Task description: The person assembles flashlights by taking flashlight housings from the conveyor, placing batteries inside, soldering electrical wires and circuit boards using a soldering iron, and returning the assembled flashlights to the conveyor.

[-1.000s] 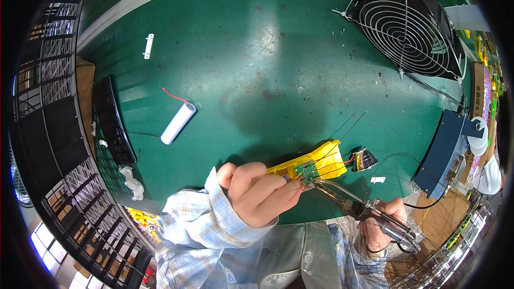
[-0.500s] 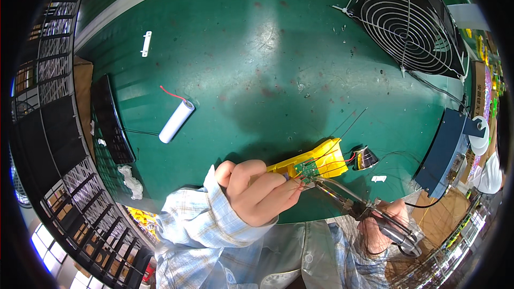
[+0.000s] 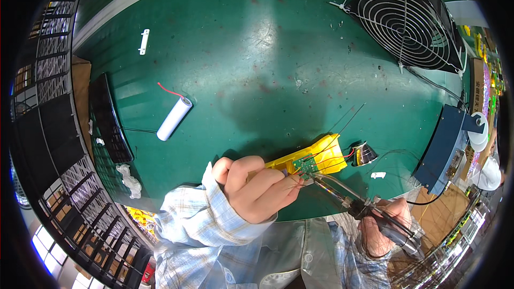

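Observation:
My left hand is closed in a pinch at the lower edge of a small green circuit board, with thin red wire at its fingertips. The board sits over a yellow plastic housing, whose left end the hand partly hides. Wrapped round the handle of a soldering iron, my right hand tilts it up and leftward, so the tip reaches the board beside my left fingertips. A thin metal tube runs along the iron. Red and dark wires link the housing to a small black part on its right.
A light-purple cylindrical battery with a red wire lies left on the green tabletop. Beyond are a white strip and a black fan. A blue box stands right; a dark panel and crumpled white tissue lie left.
The whole view has shifted slightly. My left hand keeps its pinch, and the iron's tip remains at the board while its handle has tilted a little.

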A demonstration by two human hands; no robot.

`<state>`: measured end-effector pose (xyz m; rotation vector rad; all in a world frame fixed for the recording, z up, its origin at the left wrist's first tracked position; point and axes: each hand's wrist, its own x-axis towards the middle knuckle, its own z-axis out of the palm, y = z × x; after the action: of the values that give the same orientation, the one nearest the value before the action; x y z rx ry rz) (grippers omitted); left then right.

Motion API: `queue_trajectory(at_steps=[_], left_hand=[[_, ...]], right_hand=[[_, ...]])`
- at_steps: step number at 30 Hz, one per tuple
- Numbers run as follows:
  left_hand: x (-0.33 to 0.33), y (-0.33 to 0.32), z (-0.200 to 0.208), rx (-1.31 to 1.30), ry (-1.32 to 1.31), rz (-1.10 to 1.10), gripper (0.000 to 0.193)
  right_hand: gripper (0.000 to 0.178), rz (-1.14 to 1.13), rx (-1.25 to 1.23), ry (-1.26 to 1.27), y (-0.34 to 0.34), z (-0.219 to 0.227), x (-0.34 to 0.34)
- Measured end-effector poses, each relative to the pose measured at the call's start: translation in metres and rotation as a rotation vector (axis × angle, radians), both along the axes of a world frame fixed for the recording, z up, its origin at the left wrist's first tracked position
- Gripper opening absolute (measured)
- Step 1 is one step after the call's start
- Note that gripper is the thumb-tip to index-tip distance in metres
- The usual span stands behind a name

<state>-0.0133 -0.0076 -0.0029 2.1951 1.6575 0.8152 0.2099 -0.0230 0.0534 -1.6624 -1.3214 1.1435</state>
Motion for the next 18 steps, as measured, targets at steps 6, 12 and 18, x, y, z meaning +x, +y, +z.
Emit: queue_trajectory(at_steps=[6, 12, 18], left_hand=[[-0.002, 0.001, 0.002, 0.024, -0.005, 0.001, 0.022], [-0.003, 0.001, -0.001, 0.018, 0.004, -0.038, 0.023], [-0.001, -0.003, 0.002, 0.003, 0.017, -0.013, 0.022]], right_hand=[[0.030, -0.054, -0.059, 0.107, 0.000, 0.010, -0.010], [0.032, 0.049, 0.046, -0.086, -0.001, 0.008, -0.009], [0.040, -0.221, 0.022, 0.056, -0.015, 0.019, -0.003]])
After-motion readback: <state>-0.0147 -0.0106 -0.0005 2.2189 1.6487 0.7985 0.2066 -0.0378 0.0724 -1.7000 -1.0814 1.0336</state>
